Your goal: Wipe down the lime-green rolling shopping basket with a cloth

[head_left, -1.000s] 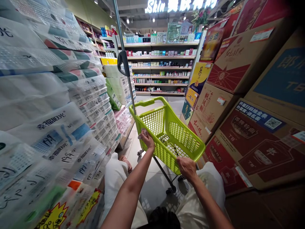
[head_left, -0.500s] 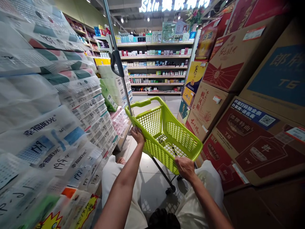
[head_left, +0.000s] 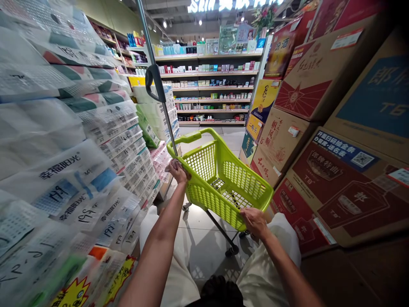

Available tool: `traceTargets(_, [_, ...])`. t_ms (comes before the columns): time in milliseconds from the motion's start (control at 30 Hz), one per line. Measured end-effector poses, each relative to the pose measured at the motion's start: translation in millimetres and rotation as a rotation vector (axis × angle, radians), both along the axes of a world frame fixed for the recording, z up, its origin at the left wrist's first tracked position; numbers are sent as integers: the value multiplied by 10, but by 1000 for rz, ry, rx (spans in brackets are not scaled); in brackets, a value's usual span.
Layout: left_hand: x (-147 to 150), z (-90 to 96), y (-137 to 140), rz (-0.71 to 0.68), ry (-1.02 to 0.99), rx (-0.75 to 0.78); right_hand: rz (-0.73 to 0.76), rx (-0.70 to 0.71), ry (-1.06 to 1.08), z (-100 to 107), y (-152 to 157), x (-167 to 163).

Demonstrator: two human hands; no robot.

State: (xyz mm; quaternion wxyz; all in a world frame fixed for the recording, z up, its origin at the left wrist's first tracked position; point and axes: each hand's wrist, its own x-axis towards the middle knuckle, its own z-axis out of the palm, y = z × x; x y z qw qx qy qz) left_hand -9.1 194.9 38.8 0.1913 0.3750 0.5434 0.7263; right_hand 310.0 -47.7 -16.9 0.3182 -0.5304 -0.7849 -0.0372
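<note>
Stacked tissue packs (head_left: pixel 73 170) crowd the left. The left hand (head_left: pixel 177 169) clasps the green basket (head_left: pixel 223 179) rim by its pole (head_left: pixel 159 94); the right hand (head_left: pixel 254 221) grips the near corner, steadying it in the narrow aisle beside cardboard boxes (head_left: pixel 335 140).

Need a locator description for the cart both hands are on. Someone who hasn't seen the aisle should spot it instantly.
Look down the narrow aisle between the wrapped tissue packs on one side and the stacked cardboard boxes on the other. In the middle of the floor stands a small wheeled basket cart, with the left hand and right hand gripping its near rim. It is the only lime-green thing there, made of mesh plastic.
</note>
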Motion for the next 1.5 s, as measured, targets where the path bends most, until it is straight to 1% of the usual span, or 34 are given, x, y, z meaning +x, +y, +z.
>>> traceTargets(33, [-18,16,5,2,4,-8,4,-4,9,-2,6,37])
traceTargets(67, [-24,-12,-33,13,2,-41,7,-5,17,-3,13,71])
traceTargets(100, [-20,-79,-109,27,-3,-96,9,1,23,-2,20,101])
traceTargets(200, [8,-381,-447,72,-41,-315,6,41,37,10,44,174])
traceTargets(233, [9,-456,-546,85,-56,-370,2,53,39,16,52,195])
traceTargets(267, [2,-493,-615,93,-68,-401,-3,59,39,22,61,215])
traceTargets(300, [-14,-482,-648,100,-75,-401,-8,57,38,27,68,236])
traceTargets(333, [-38,-425,-645,104,-76,-387,-13,47,36,30,76,258])
traceTargets(400, [-99,-208,-564,106,-62,-324,-25,14,30,32,88,303])
traceTargets(467, [-143,27,-474,96,-28,-213,-34,-16,30,26,96,343])
traceTargets(500, [-145,103,-462,87,-5,-149,-36,-22,33,20,97,357])
traceTargets(533, [-129,136,-483,75,17,-92,-37,-22,37,12,96,368])
traceTargets(567, [-97,124,-539,61,34,-52,-35,-17,40,4,93,374])
traceTargets(600, [-53,75,-622,49,44,-31,-33,-10,41,-4,90,377])
traceTargets(667, [41,-70,-822,32,57,-41,-29,3,31,-15,82,376])
traceTargets(700, [76,-124,-908,42,80,-27,-23,6,21,-18,78,373])
traceTargets(733, [96,-142,-968,51,120,1,-16,6,11,-18,76,371])
traceTargets(767, [99,-117,-997,56,176,41,-11,9,1,-16,75,369])
traceTargets(800, [89,-47,-997,56,250,86,-8,13,-8,-13,75,367])
traceTargets(900, [38,296,-917,16,479,170,-20,36,-24,-7,82,363])
traceTargets(967, [67,470,-919,-53,605,155,-33,54,-29,-15,93,363])
traceTargets(1000, [110,508,-959,-116,678,126,-36,63,-32,-22,99,367])
traceTargets(1067, [227,499,-1096,-303,847,58,-30,72,-43,-34,111,386])
traceTargets(1133, [324,450,-1234,-504,987,27,-14,67,-63,-27,115,416])
traceTargets(1167, [350,438,-1277,-548,1015,14,-6,62,-78,-9,113,429])
traceTargets(1200, [360,441,-1296,-533,1005,-23,0,54,-96,22,107,434])
traceTargets(1300, [360,501,-1269,-398,902,-175,2,36,-150,186,80,353])
traceTargets(1333, [367,518,-1256,-398,889,-207,-3,32,-155,256,73,287])
traceTargets(1433, [405,546,-1252,-544,944,-222,-35,25,-107,453,70,20])
traceTargets(1467, [405,558,-1254,-562,955,-228,-41,21,-87,499,75,-66])
traceTargets(1500, [394,574,-1253,-546,957,-233,-46,20,-72,529,83,-140])
